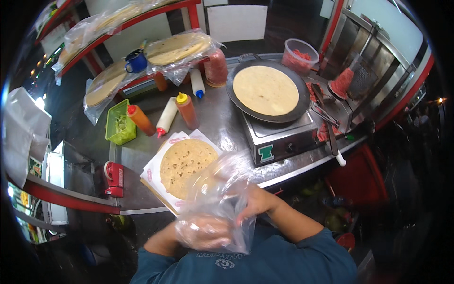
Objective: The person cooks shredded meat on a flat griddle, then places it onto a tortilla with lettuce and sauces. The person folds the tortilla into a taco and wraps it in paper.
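A clear plastic bag [227, 175] is between my hands, just in front of my body. My left hand [204, 232] is closed on the bag, with thin film covering its fingers and blurring them. On the bag's right side, my right hand [255, 202] pinches the film between thumb and fingers. The upper part of the bag puffs out over the near right edge of a browned flatbread [184, 163]. That flatbread lies on white printed paper [152, 166] at the counter's front edge.
A pale flatbread [266, 90] covers a black griddle pan [232, 97] on a steel burner [279, 137]. Sauce bottles [187, 111] and a green tub [122, 124] stand left. Raw meat, tongs and a knife [335, 142] lie right. A red tape dispenser [113, 179] sits far left.
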